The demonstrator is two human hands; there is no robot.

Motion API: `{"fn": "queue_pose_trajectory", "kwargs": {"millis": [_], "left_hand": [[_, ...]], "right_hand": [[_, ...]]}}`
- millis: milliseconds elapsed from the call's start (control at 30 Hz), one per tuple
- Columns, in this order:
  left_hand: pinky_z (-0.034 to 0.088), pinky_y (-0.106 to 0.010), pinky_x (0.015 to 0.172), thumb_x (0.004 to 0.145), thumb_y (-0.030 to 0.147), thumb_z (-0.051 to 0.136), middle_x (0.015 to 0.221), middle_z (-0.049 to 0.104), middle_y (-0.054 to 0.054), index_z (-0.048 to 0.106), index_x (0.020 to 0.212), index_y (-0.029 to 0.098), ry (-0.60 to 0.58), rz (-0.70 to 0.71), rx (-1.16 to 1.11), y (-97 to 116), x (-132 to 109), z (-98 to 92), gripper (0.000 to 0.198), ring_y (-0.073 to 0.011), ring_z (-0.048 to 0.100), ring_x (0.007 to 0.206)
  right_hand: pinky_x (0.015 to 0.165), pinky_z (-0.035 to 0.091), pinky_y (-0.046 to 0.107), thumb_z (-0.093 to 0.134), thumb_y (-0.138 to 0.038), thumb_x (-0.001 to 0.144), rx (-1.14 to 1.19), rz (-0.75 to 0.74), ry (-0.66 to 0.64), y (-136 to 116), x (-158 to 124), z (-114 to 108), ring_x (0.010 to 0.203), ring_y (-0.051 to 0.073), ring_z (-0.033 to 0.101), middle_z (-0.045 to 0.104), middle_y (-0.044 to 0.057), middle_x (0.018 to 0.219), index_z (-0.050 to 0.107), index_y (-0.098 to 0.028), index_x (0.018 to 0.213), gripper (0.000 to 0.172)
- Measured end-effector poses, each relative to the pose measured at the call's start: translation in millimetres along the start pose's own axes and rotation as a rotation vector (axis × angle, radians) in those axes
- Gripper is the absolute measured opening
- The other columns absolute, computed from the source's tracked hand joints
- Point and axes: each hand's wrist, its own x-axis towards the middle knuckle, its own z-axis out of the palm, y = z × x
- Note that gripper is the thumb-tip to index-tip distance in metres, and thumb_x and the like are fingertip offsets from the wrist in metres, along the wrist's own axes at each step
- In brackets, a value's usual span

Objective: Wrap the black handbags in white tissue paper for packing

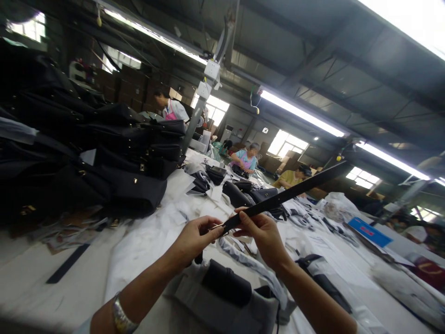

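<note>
Both hands hold a long black strap (288, 192) that rises stiffly toward the upper right. My left hand (198, 236), with a metal bangle on its wrist, pinches the strap's lower end at a thin gold-coloured metal buckle (216, 227). A little farther up, my right hand (260, 232) grips the strap between thumb and fingers. Below them on the table lies a grey bag (225, 301) with a black part (227, 283) on its front. Its handle (250, 260) is wrapped in whitish film.
Black bags (114, 176) form a tall pile at the left. A loose dark strip (69, 264) lies on the table (24, 283). White wrapping sheets (139, 260) spread across the middle. At the right is a blue box (369, 232). Several people work farther back.
</note>
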Motion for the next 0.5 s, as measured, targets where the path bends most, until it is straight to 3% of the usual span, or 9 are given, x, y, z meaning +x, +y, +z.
{"fn": "queue_pose_trajectory", "kwargs": {"millis": [300, 500], "left_hand": [[0.04, -0.023, 0.059, 0.074, 0.047, 0.076, 0.069, 0.054, 0.005, 0.063, 0.111, 0.016, -0.008, -0.019, -0.054, -6, 6, -3.8, 0.05, -0.0115, 0.053, 0.063], [0.04, -0.022, 0.054, 0.072, 0.039, 0.076, 0.065, 0.054, 0.005, 0.063, 0.105, 0.014, 0.065, 0.016, 0.047, -7, 8, 3.9, 0.044, -0.0114, 0.053, 0.059]], "right_hand": [[0.058, 0.061, 0.028, 0.07, -0.046, 0.083, -0.324, -0.095, -0.031, -10, 2, 7, 0.064, 0.019, 0.072, 0.075, 0.006, 0.08, 0.073, -0.016, 0.099, 0.034], [0.056, 0.045, 0.027, 0.054, -0.031, 0.093, -1.016, -0.279, -0.164, -13, -1, 21, 0.062, 0.02, 0.069, 0.073, 0.007, 0.072, 0.075, -0.02, 0.099, 0.024]]}}
